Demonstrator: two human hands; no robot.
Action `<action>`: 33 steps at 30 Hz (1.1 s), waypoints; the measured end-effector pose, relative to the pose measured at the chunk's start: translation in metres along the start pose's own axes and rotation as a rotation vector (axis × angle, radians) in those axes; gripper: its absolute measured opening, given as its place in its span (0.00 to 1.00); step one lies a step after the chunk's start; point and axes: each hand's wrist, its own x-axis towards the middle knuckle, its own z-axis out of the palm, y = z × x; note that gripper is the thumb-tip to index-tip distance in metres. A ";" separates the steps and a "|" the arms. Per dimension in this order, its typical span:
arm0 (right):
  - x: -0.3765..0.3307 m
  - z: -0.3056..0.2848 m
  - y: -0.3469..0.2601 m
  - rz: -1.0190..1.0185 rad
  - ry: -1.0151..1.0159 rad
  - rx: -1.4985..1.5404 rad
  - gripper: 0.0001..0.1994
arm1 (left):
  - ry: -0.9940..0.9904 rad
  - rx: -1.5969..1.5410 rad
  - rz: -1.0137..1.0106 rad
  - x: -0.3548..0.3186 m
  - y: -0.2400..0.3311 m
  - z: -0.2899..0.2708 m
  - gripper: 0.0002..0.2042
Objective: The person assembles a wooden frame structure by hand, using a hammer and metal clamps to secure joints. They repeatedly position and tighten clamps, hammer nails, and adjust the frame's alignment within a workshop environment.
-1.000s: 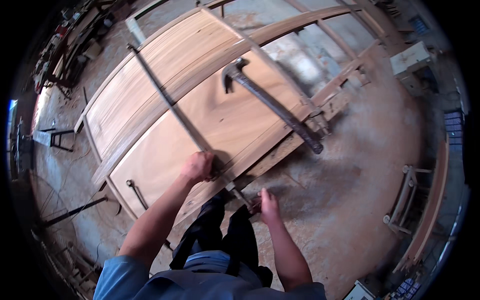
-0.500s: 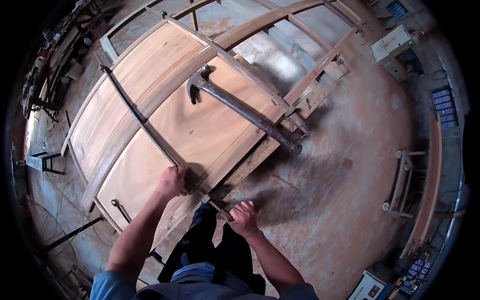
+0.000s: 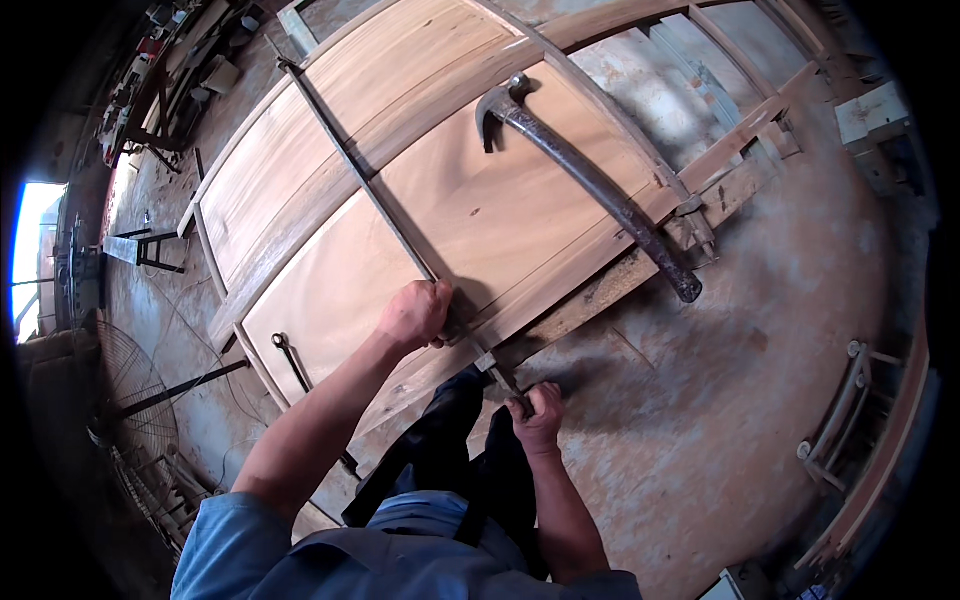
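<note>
A long metal bar clamp [image 3: 373, 193] lies across a wooden door panel [image 3: 430, 180] set in a large frame. My left hand [image 3: 415, 314] is closed around the clamp's bar near the panel's close edge. Beyond that edge, my right hand [image 3: 540, 415] grips the clamp's near end, its screw or handle mostly hidden by the fingers. The clamp's far jaw [image 3: 290, 66] sits at the far edge of the frame. A claw hammer [image 3: 595, 185] with a dark handle rests on the panel to the right, its handle end sticking out past the edge.
A ring-ended wrench [image 3: 288, 355] lies at the panel's left corner. Open wooden framework [image 3: 735, 135] continues at the upper right. A cluttered bench [image 3: 165, 75] stands far left, above a small metal stand [image 3: 140, 247]. A wheeled trolley frame [image 3: 840, 410] and long planks [image 3: 885, 440] are at the right.
The view has swung left, so the whole scene sits further right in the picture. Both hands keep their hold on the bar clamp; the hammer has stayed on the panel.
</note>
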 end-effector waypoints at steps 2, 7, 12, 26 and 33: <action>-0.007 0.005 -0.007 0.140 0.015 0.102 0.26 | -0.029 -0.002 -0.065 -0.008 -0.006 0.002 0.10; -0.018 0.005 -0.016 0.717 -0.070 0.535 0.22 | -0.187 -0.176 -0.336 -0.008 0.097 -0.070 0.13; -0.011 0.011 -0.032 0.997 0.024 0.748 0.25 | -0.134 -0.041 -0.232 -0.011 0.086 -0.065 0.12; 0.020 -0.012 -0.068 1.482 -0.100 0.964 0.29 | -0.077 0.093 -0.174 -0.016 0.092 -0.064 0.10; 0.030 -0.020 -0.067 1.673 -0.215 1.123 0.29 | -0.011 0.160 -0.030 -0.015 0.080 -0.057 0.09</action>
